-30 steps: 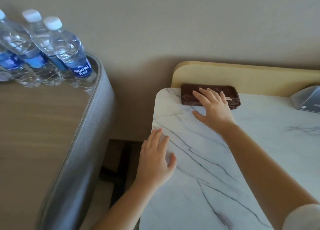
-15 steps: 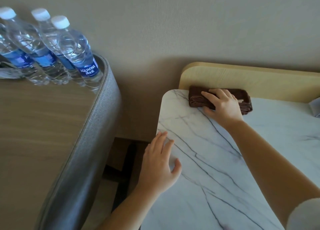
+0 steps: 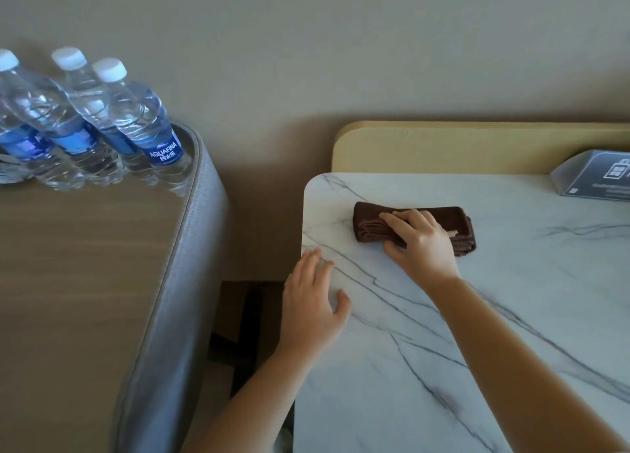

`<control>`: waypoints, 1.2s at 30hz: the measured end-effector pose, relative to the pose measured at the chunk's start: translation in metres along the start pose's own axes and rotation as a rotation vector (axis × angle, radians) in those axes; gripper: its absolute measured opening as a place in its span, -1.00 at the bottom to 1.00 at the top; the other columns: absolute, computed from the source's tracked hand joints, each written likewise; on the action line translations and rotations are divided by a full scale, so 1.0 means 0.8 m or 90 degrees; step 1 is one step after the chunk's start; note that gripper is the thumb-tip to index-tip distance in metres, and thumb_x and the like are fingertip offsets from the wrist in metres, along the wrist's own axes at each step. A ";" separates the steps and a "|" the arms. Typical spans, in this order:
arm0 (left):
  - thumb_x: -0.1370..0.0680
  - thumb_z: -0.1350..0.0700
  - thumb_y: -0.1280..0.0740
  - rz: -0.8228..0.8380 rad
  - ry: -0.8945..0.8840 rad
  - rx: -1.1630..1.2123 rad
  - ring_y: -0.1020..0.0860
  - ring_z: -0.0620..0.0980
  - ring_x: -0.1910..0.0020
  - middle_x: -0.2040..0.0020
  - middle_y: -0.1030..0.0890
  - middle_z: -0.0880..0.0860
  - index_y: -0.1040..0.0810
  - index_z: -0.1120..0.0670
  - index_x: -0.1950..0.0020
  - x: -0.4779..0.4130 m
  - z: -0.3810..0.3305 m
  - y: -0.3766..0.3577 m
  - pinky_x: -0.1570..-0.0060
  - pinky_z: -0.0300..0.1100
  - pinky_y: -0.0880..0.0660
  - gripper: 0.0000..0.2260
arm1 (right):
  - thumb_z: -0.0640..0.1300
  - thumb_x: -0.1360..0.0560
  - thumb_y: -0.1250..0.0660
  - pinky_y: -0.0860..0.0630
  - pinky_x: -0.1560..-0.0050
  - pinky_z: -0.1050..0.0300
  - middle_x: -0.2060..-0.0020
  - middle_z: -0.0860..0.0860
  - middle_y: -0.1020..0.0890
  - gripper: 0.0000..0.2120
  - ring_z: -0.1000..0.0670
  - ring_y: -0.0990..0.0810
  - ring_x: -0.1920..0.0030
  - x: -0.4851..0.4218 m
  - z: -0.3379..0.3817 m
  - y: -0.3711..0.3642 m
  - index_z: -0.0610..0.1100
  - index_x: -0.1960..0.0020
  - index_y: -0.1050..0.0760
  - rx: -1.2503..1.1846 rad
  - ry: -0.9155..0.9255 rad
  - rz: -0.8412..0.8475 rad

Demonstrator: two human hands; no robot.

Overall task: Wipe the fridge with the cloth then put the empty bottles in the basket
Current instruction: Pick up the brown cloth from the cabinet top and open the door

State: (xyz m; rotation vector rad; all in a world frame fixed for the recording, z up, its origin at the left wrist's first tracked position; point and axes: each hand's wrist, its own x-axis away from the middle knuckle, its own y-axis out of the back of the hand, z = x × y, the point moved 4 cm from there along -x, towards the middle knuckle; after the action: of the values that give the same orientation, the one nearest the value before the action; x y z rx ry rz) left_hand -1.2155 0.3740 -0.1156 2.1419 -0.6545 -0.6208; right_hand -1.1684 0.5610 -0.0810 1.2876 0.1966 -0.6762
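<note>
The right hand (image 3: 421, 244) grips the folded brown cloth (image 3: 371, 222) at 11 o'clock on the marble top (image 3: 511, 316). The left hand (image 3: 312, 302) rests flat and relaxed at its 9 o'clock edge. A wide sweep toward 2 o'clock could knock the grey box (image 3: 600, 178). At 10 o'clock, 1 of the bottles (image 3: 136, 121) reads AQUAFINA.

"AQUAFINA" on nearest bottle's blue label (image 3: 165, 152), grey box (image 3: 595, 179) print unreadable
</note>
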 end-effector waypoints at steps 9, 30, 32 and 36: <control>-0.39 0.13 -0.36 0.014 -0.010 0.043 -0.28 0.13 -0.38 -0.36 -0.39 0.19 -0.50 0.20 -0.20 0.001 0.005 0.000 -0.29 0.03 -0.28 -0.60 | -0.32 -0.21 -0.51 -0.55 0.26 -0.05 0.17 -0.18 -0.62 -0.56 -0.22 -0.57 0.19 0.101 0.057 0.045 -0.21 -0.08 -0.60 0.059 -0.149 -0.029; -0.41 0.14 -0.34 0.011 -0.008 0.066 -0.23 0.07 -0.41 -0.39 -0.36 0.12 -0.48 0.16 -0.22 0.002 0.007 0.000 -0.28 -0.05 -0.23 -0.62 | 0.05 -0.39 -0.41 -0.46 -0.04 -0.07 -0.06 -0.10 -0.49 -0.53 -0.14 -0.43 -0.09 0.081 0.049 0.065 -0.09 -0.25 -0.47 0.005 -0.246 0.151; -0.41 0.15 -0.35 0.011 -0.009 0.067 -0.24 0.08 -0.41 -0.38 -0.37 0.13 -0.49 0.17 -0.21 0.001 0.007 0.001 -0.28 -0.03 -0.26 -0.62 | 0.04 -0.42 -0.38 -0.44 -0.07 -0.03 -0.09 -0.07 -0.47 -0.54 -0.09 -0.41 -0.14 0.066 0.037 0.061 -0.05 -0.28 -0.44 -0.024 -0.214 0.194; -0.41 0.15 -0.34 0.010 -0.011 0.072 -0.25 0.08 -0.40 -0.37 -0.38 0.13 -0.50 0.17 -0.21 0.002 0.007 0.001 -0.27 -0.03 -0.27 -0.63 | 0.10 -0.46 -0.31 -0.36 -0.09 0.15 -0.10 0.04 -0.42 -0.53 0.04 -0.35 -0.17 0.056 0.018 0.043 0.07 -0.33 -0.36 -0.065 -0.198 0.316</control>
State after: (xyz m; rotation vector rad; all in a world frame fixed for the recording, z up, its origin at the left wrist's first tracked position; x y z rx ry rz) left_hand -1.2184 0.3695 -0.1185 2.2351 -0.7306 -0.6080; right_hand -1.1165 0.5356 -0.0706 1.0595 -0.3310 -0.4223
